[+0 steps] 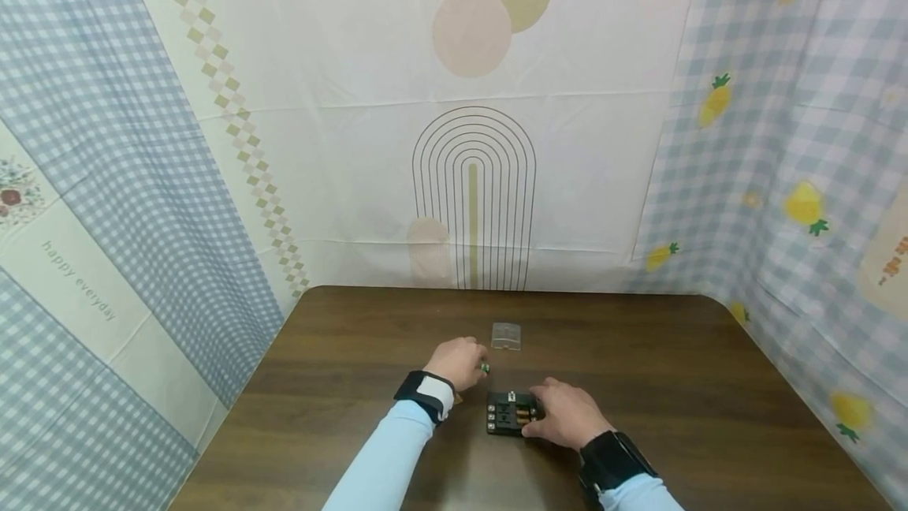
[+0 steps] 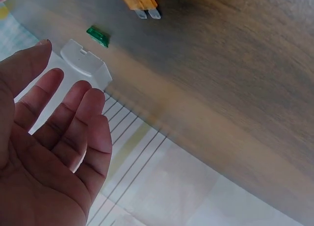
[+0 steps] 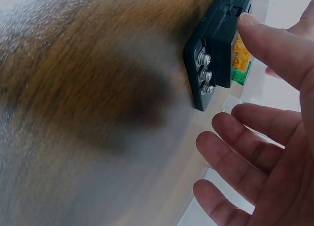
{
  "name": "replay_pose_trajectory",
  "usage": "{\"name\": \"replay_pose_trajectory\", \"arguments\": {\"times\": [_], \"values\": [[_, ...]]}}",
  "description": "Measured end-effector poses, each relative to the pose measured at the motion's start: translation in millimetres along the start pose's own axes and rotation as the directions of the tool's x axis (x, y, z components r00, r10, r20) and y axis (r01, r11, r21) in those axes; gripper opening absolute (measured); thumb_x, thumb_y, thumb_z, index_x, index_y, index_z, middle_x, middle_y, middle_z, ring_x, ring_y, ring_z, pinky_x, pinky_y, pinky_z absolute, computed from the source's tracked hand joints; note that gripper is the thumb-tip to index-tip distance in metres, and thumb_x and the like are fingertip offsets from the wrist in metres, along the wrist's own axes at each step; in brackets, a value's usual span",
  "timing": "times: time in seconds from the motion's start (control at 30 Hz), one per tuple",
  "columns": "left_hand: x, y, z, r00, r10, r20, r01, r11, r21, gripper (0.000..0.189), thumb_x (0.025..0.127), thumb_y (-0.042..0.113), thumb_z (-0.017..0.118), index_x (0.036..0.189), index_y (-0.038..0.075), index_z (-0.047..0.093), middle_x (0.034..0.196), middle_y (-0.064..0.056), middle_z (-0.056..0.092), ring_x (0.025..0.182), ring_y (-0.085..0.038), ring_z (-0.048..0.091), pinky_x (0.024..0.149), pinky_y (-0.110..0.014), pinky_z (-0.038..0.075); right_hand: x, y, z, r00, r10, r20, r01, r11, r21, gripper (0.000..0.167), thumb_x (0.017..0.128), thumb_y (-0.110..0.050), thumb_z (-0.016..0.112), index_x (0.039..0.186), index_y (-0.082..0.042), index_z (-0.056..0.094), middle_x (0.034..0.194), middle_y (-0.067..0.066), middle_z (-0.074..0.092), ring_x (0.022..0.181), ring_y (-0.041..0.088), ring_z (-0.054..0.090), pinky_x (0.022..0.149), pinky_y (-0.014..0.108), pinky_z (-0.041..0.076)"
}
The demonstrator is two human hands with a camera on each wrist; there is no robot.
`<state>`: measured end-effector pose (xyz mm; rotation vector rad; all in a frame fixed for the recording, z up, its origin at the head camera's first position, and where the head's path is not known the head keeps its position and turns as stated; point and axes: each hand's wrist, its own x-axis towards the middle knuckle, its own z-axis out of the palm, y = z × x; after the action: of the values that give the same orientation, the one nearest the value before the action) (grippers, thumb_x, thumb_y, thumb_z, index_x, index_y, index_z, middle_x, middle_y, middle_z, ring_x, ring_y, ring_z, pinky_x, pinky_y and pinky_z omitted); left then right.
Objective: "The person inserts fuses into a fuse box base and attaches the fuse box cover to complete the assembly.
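A black fuse block (image 1: 505, 416) with screw terminals lies on the table, holding orange fuses (image 3: 240, 54) and a green fuse (image 3: 240, 75). Around its right end is my right hand (image 1: 567, 414); the thumb tip lies against the block, while the other fingers look apart from it in the right wrist view. My left hand (image 1: 459, 363) hovers beyond the block's left side, fingers loosely bent, palm bare in the left wrist view. Just past its fingertips a loose green fuse (image 2: 98, 36) lies on the table. An orange fuse (image 2: 139, 0) with metal prongs is near the left wrist.
Farther back on the brown table (image 1: 369, 337) lies a clear plastic cover (image 1: 506, 336). A printed cloth (image 1: 340, 180) hangs behind the table's back edge, with checked cloths (image 1: 773, 140) on both sides.
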<state>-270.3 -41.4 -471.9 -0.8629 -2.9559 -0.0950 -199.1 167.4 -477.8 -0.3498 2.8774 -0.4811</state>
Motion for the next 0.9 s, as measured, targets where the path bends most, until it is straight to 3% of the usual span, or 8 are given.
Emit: {"name": "replay_pose_trajectory", "arguments": {"times": [0.53,0.9], "values": [[14.3,-1.4,8.3,0.998,-0.05,0.023,0.05,0.999,-0.005,0.023,0.085,0.029,0.079,0.104,0.016,0.076,0.094,0.002,0.068,0.085,-0.013,0.064,0.072,-0.029,0.053,0.5,2.7,1.2,1.0,-0.006,0.007,0.006,1.0,-0.001,0.063,0.073,-0.039,0.087,0.122,-0.004,0.067,0.117,0.016,0.063,0.102,0.033,0.061,0.092,0.058,0.045],[23.4,1.2,18.7,0.998,-0.063,-0.014,0.063,0.998,0.029,0.02,0.082,0.031,0.081,0.096,0.016,0.076,0.089,0.003,0.069,0.08,-0.014,0.064,0.067,-0.03,0.053,-0.7,4.8,-0.5,1.0,-0.004,0.001,0.004,1.0,-0.004,0.063,0.073,-0.039,0.086,0.122,-0.003,0.067,0.118,0.016,0.063,0.103,0.033,0.061,0.092,0.058,0.045]]}}
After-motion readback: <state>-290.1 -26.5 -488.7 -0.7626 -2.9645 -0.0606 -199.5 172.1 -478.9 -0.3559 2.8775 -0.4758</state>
